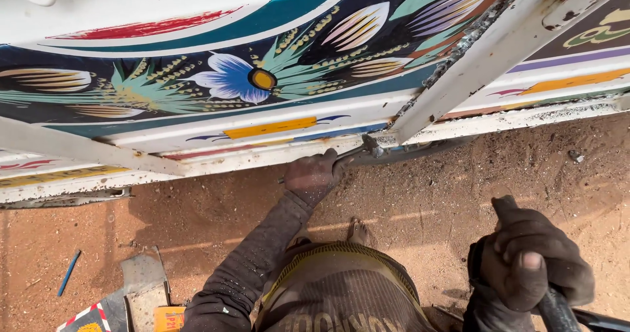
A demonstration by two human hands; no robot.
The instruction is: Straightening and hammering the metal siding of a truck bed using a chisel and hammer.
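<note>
The left hand (314,176) grips a chisel (357,149), its tip set against the painted panel's (197,83) lower edge. The right hand (533,258), fingers closed, holds a dark handle (558,311) near the bottom right, well apart.

The painted truck panel (262,83) and its white brace (485,56) block above; sandy ground (426,201) lies open below.

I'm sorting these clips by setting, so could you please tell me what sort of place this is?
Probably an open-air vehicle repair yard: bare sandy ground, a painted truck body with rusty welded framing, and the left hand working a metal tool along its lower edge.
</note>
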